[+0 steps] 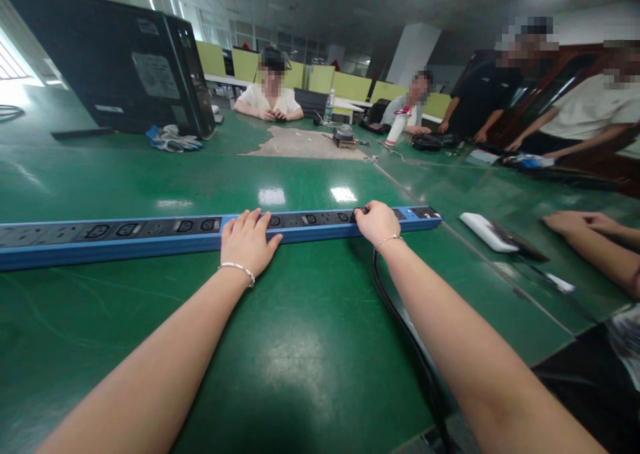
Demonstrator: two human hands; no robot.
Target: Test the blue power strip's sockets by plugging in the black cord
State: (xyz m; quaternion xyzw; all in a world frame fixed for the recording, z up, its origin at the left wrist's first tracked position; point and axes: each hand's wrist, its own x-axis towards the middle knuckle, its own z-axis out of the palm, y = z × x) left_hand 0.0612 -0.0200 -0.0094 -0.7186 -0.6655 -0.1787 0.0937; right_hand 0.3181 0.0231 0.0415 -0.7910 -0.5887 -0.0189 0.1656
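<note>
A long blue power strip [150, 244] with a row of black sockets lies across the green table. My left hand [249, 241] rests on it near its middle, fingers spread over the top and thumb along the front side. Farther right, my right hand [379, 223] has its fingers closed round a black plug [359, 213] at a socket; most of the plug is hidden by the fingers. A black cable [400, 317] runs from under that hand down past the table's near edge.
A black computer case [150, 67] and gloves [173, 139] stand and lie at the back left. A white device [487, 233] lies on the right, near another person's hands [570, 222]. Several people are around the green table [300, 321]. A bottle [329, 107] stands farther back.
</note>
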